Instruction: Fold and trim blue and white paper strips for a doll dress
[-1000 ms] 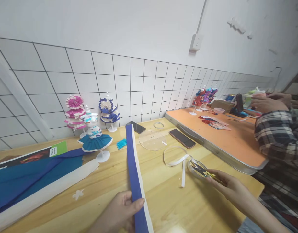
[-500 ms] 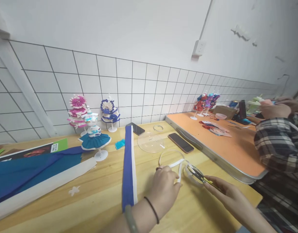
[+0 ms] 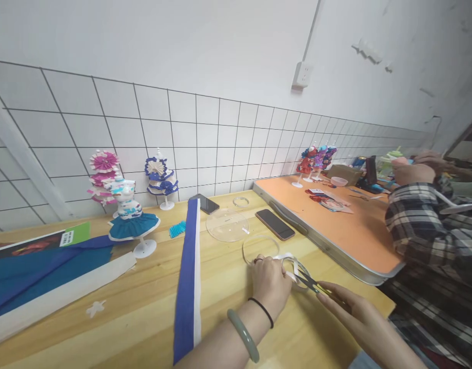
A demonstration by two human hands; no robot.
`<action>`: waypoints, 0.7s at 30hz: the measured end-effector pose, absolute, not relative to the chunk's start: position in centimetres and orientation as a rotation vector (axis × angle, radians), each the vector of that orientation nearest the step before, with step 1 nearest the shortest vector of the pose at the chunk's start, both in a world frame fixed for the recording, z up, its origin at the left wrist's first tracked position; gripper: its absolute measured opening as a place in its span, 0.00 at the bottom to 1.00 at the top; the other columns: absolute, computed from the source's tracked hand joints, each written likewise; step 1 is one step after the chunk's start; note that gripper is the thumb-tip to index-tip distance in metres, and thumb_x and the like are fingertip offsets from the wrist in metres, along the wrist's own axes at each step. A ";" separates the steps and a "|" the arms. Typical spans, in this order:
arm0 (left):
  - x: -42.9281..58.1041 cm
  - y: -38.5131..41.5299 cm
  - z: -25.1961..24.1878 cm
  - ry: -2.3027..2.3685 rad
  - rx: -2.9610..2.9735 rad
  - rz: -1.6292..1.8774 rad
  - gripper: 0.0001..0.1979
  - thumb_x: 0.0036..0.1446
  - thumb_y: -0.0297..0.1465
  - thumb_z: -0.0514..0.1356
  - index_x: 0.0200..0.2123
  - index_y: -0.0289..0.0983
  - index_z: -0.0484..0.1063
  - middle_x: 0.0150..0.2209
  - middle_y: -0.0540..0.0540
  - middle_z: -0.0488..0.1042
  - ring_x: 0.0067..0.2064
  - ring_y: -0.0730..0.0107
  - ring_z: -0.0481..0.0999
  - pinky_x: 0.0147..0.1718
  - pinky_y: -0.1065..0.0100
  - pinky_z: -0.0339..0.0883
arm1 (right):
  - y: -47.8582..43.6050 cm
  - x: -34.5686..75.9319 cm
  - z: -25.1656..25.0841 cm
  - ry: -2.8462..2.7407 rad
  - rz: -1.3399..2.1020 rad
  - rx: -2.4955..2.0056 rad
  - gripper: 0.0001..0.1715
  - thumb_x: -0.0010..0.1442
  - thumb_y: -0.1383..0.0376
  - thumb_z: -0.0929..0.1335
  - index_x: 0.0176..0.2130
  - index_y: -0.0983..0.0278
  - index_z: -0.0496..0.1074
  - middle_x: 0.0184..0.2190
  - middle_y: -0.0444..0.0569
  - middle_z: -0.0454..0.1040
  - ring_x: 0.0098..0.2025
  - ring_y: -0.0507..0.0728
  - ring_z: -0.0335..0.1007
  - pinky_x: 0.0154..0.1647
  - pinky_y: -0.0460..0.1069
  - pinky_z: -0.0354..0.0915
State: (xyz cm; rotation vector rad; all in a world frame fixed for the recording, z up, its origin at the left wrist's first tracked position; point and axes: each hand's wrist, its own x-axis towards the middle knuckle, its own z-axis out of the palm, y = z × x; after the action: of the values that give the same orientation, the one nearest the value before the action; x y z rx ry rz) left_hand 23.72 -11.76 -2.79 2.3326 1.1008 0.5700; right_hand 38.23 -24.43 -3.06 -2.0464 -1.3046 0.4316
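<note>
My left hand (image 3: 271, 282), with a green bangle and a dark band at the wrist, is closed on a narrow white strip of tape (image 3: 285, 255). My right hand (image 3: 349, 310) grips a pair of scissors (image 3: 310, 282) by yellow-and-black handles. The blades point left, close to my left fingertips and the strip; whether they are parted there is hard to make out. Behind the blades lies a clear roll of tape (image 3: 306, 267). A thin clear ring (image 3: 260, 238) rests just beyond my left hand. To its left runs a purple and white fabric strip (image 3: 190, 266).
Phones (image 3: 275, 224) and a clear disc (image 3: 227, 226) lie farther back. Small dress stands (image 3: 145, 248), blue fabric (image 3: 55, 271) and a pleated turquoise piece (image 3: 177, 229) are on the left. An orange table (image 3: 359, 236) adjoins on the right, where a person in plaid sleeves (image 3: 413, 220) works.
The view has turned right, so the table things sit farther left. My left hand has come closer to the scissors, bringing the tape strip to the blades.
</note>
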 end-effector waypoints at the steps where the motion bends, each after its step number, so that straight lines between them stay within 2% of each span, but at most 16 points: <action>1: 23.8 -11.7 -2.9 1.104 2.349 0.561 0.10 0.48 0.26 0.54 0.31 0.36 0.76 0.32 0.42 0.76 0.41 0.59 0.70 0.41 0.63 0.58 | -25.0 38.9 -2.7 -1.303 0.380 -2.085 0.28 0.51 0.46 0.64 0.42 0.64 0.73 0.40 0.53 0.77 0.44 0.65 0.71 0.41 0.50 0.68; 4: 23.9 -11.5 -3.3 1.110 2.383 0.536 0.11 0.50 0.25 0.53 0.32 0.35 0.76 0.33 0.40 0.76 0.41 0.58 0.70 0.40 0.62 0.58 | -26.4 40.6 -1.7 -1.227 0.192 -2.146 0.31 0.50 0.44 0.64 0.44 0.62 0.72 0.42 0.53 0.76 0.45 0.67 0.71 0.36 0.51 0.69; 8: 24.1 -11.6 -3.5 1.090 2.393 0.508 0.11 0.51 0.25 0.53 0.30 0.37 0.76 0.32 0.42 0.76 0.41 0.59 0.70 0.39 0.62 0.58 | -25.9 40.6 -2.2 -1.247 0.187 -2.069 0.33 0.46 0.47 0.68 0.46 0.63 0.70 0.45 0.52 0.75 0.47 0.66 0.69 0.41 0.50 0.69; 11: 24.2 -11.8 -3.6 1.077 2.376 0.487 0.11 0.50 0.26 0.54 0.30 0.38 0.76 0.30 0.43 0.76 0.39 0.59 0.70 0.36 0.63 0.59 | -24.0 39.2 -4.2 -1.329 0.301 -2.031 0.25 0.50 0.50 0.67 0.42 0.64 0.72 0.40 0.51 0.77 0.43 0.64 0.72 0.39 0.49 0.69; 13: 24.2 -11.9 -3.7 1.060 2.360 0.480 0.10 0.49 0.28 0.55 0.30 0.39 0.76 0.29 0.44 0.76 0.39 0.60 0.71 0.35 0.64 0.59 | -22.9 38.5 -5.4 -1.399 0.336 -2.020 0.23 0.52 0.52 0.66 0.42 0.63 0.72 0.40 0.50 0.77 0.43 0.63 0.72 0.40 0.48 0.68; 16: 23.9 -11.5 -4.0 1.037 2.331 0.477 0.09 0.49 0.29 0.56 0.30 0.40 0.76 0.29 0.46 0.77 0.38 0.61 0.71 0.35 0.66 0.59 | -22.3 38.3 -6.2 -1.514 0.334 -2.041 0.18 0.55 0.52 0.64 0.37 0.60 0.73 0.35 0.47 0.79 0.38 0.62 0.74 0.35 0.47 0.67; 19: 23.6 -11.0 -4.1 1.035 2.299 0.477 0.09 0.49 0.28 0.55 0.28 0.39 0.77 0.28 0.47 0.77 0.36 0.63 0.72 0.34 0.67 0.60 | -22.5 38.7 -6.2 -1.573 0.307 -2.067 0.18 0.57 0.51 0.62 0.30 0.60 0.73 0.26 0.46 0.78 0.31 0.60 0.74 0.28 0.46 0.65; 21: 23.5 -10.8 -4.0 1.021 2.278 0.479 0.10 0.48 0.27 0.55 0.29 0.39 0.77 0.29 0.47 0.77 0.36 0.64 0.72 0.35 0.67 0.60 | -22.7 39.0 -5.9 -1.542 0.281 -2.071 0.19 0.57 0.50 0.62 0.31 0.60 0.72 0.26 0.46 0.78 0.30 0.60 0.73 0.28 0.46 0.65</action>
State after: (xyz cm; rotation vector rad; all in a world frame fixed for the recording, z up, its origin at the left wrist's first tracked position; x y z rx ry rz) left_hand 23.47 -10.83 -4.00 2.2780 1.0215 0.4794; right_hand 39.04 -22.72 -5.91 -2.0706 -1.5420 0.2809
